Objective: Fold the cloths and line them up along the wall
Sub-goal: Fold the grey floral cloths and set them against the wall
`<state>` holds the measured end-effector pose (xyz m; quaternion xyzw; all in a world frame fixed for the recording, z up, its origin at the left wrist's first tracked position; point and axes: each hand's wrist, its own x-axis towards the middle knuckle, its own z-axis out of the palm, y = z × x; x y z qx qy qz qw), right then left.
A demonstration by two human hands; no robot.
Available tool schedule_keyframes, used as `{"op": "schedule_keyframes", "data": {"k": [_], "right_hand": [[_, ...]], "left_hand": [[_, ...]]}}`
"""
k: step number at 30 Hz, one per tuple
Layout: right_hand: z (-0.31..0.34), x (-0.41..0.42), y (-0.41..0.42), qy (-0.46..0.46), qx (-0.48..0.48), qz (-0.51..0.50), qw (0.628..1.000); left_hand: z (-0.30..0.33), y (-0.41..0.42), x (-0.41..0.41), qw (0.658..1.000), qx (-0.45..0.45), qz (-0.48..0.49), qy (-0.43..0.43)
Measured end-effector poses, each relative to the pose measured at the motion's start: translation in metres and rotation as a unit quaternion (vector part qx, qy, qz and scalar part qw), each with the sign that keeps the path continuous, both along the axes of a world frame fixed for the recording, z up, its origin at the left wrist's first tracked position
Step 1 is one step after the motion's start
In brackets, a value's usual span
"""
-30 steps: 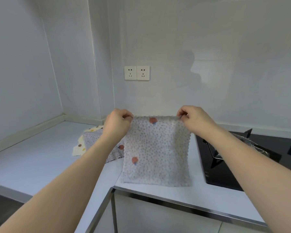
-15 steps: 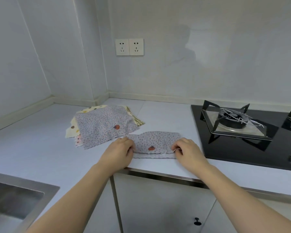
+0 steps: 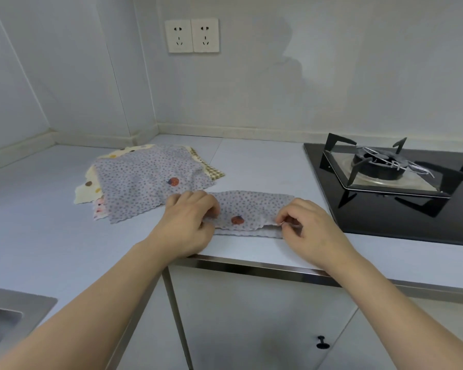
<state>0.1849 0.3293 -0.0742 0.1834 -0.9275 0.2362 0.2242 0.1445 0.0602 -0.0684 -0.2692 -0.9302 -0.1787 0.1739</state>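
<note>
A grey dotted cloth with a red strawberry print (image 3: 251,209) lies folded in half on the white counter (image 3: 38,222), near its front edge. My left hand (image 3: 190,220) pinches the cloth's left end and my right hand (image 3: 305,225) pinches its right end, at the near edge of the fold. Behind and to the left, a loose pile of cloths (image 3: 145,180) lies flat: a similar grey dotted one on top, with cream dotted, pink and checked ones showing underneath.
A black gas hob (image 3: 390,188) with a burner stand sits to the right of the folded cloth. The wall (image 3: 278,89) carries two sockets (image 3: 191,35). A steel sink (image 3: 8,321) is at bottom left. Cabinet doors with a black knob (image 3: 321,341) are below.
One second ago I held the cloth up, hanging open by its top corners. It now lies on the counter folded in half, and my hands grip its near edge.
</note>
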Motion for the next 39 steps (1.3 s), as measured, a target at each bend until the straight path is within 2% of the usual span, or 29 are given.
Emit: {"op": "schedule_keyframes", "data": {"k": [3,5,10,14,16,21,24,26,34,39], "right_hand": [[-0.001,0.001,0.0,-0.027,0.018,0.011,0.999],[0.0,0.001,-0.001,-0.053,0.016,0.013,0.998],[0.001,0.001,0.0,-0.089,0.03,0.013,0.996],[-0.003,-0.005,0.001,-0.082,0.025,-0.022,0.996],[-0.003,-0.008,0.002,-0.075,0.007,-0.041,0.996],[-0.001,-0.007,0.005,-0.089,-0.129,-0.052,0.986],[0.003,-0.004,0.01,-0.116,-0.255,-0.067,0.958],[0.004,-0.002,0.013,-0.124,-0.304,-0.067,0.942],[0.004,-0.001,0.012,-0.13,-0.305,-0.078,0.94],[0.005,-0.002,0.013,-0.139,-0.294,-0.101,0.94]], "left_hand": [[0.0,0.005,0.007,0.996,-0.016,-0.087,-0.027],[-0.003,0.006,0.006,0.994,-0.031,-0.107,-0.025],[-0.002,0.006,0.005,0.996,0.008,-0.086,-0.015],[0.006,0.006,0.006,0.996,0.079,-0.033,-0.031],[0.006,0.004,0.007,0.996,0.082,-0.023,-0.016],[0.008,0.002,0.008,0.991,-0.008,-0.067,0.112],[0.009,0.002,0.006,0.983,-0.069,-0.101,0.137],[0.006,0.003,0.007,0.978,-0.099,-0.118,0.141],[0.005,0.009,0.012,0.97,-0.117,-0.169,0.126],[0.0,0.012,0.008,0.972,-0.129,-0.147,0.13]]}}
